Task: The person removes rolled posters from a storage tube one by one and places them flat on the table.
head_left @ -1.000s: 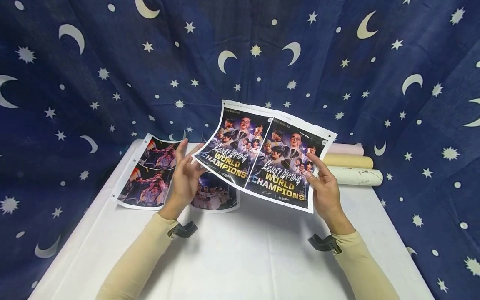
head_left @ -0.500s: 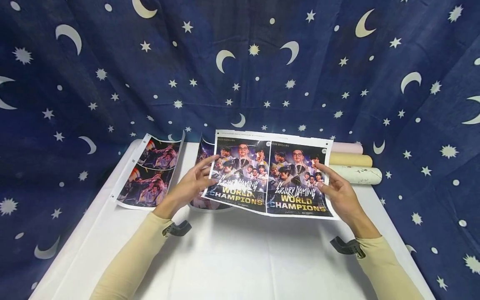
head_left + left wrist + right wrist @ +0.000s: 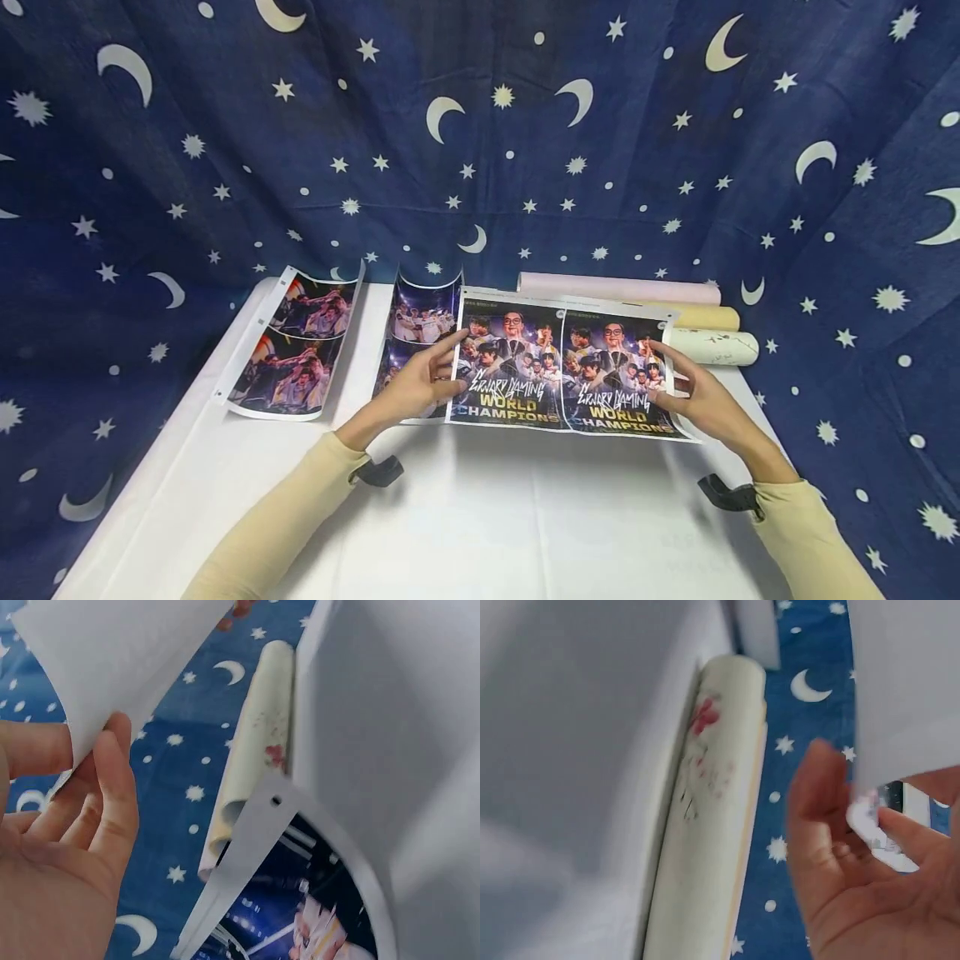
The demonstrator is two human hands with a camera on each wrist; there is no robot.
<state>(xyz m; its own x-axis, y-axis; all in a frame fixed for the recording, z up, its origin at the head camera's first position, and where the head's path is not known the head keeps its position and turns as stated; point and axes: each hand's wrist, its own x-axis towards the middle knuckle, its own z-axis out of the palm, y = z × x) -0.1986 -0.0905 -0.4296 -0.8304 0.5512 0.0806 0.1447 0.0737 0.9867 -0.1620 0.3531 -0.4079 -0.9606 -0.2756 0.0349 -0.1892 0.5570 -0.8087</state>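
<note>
A printed poster sheet (image 3: 513,375) with two matching "World Champions" pictures is held up over the table. My left hand (image 3: 412,387) pinches its left edge between thumb and fingers. At the opposite edge my right hand (image 3: 705,404) grips the sheet the same way. The poster's white back (image 3: 120,660) faces the left wrist camera. A second photo sheet (image 3: 423,308) stands behind the left hand, partly covered by the hand and the poster. Further left a third photo sheet (image 3: 296,358), its lower edge curling, shows two pictures of people in a group.
Behind the poster lie rolled papers at the back right: a pink roll (image 3: 622,287), a yellow roll (image 3: 705,317) and a cream roll (image 3: 716,347) with a floral print. A white cloth covers the table (image 3: 480,517). A dark blue curtain (image 3: 405,83) with moons and stars hangs behind.
The poster has come down from a tilted, bent pose and shifted right. Both hands have moved right with it, baring more of the second photo sheet and the pink roll.
</note>
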